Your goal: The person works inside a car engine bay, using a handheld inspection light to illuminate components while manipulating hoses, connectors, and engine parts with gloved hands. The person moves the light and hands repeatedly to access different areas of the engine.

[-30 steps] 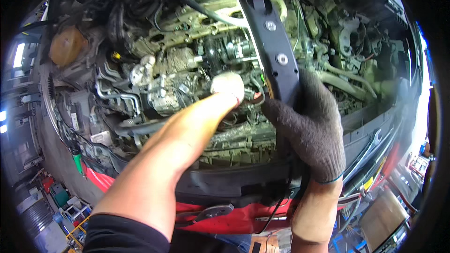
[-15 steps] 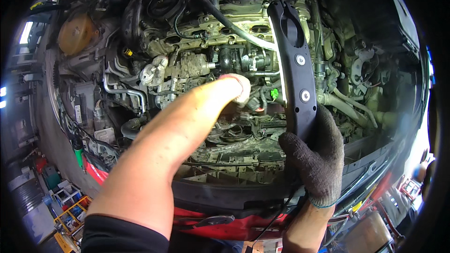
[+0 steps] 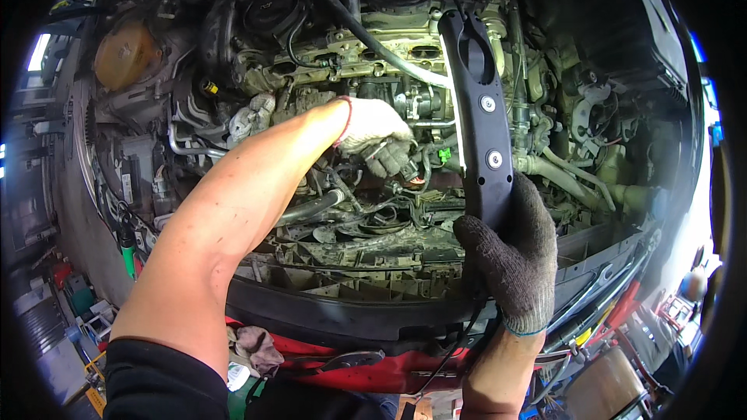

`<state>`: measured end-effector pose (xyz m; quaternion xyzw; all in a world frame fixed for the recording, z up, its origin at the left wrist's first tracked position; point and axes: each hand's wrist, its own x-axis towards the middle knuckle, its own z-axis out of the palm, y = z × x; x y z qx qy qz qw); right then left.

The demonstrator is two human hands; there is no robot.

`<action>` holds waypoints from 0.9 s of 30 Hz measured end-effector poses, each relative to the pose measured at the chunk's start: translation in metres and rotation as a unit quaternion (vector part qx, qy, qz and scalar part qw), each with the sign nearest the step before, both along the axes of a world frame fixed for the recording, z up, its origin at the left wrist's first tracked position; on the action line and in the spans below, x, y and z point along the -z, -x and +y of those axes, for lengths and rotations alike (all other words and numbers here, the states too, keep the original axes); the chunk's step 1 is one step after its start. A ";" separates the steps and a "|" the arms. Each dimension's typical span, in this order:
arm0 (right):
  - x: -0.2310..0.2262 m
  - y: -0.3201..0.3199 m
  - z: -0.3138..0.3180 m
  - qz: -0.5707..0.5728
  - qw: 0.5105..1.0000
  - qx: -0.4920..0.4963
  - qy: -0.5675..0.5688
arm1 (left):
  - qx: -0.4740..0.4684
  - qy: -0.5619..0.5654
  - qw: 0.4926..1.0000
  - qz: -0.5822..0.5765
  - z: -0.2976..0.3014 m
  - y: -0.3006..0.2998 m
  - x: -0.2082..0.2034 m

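Note:
My left hand (image 3: pixel 375 131), in a pale glove with grimy fingers, reaches down into an open engine bay. Its fingers curl together among hoses and wiring beside a dark connector (image 3: pixel 409 171); what they grip, if anything, is hidden. A small bright green clip (image 3: pixel 444 156) sits just right of these fingertips. In a dark knit glove, my right hand (image 3: pixel 520 253) is closed around the lower end of a long black work light (image 3: pixel 482 128). The lamp stands tilted over the engine, its lit edge facing left onto the metal intake ports (image 3: pixel 373 54).
A thick hose (image 3: pixel 366 40) crosses above the ports toward the lamp. The amber reservoir (image 3: pixel 124 54) stands at the far left, with a green-handled tool (image 3: pixel 128 257) below. Wrenches (image 3: pixel 603 274) lie along the right front edge. A crumpled rag (image 3: pixel 259 348) rests near the red bumper (image 3: pixel 311 376).
My left hand has come back from deeper in the bay, so more of its glove shows, and the forearm has shifted left. The right hand still holds the lamp in nearly the same place.

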<state>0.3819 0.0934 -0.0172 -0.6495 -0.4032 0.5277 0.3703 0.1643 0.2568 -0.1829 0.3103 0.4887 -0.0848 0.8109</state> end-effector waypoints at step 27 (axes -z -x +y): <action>-0.014 -0.007 0.005 -0.079 0.992 -0.059 0.080 | 0.051 -0.347 0.874 0.335 -0.021 0.055 0.016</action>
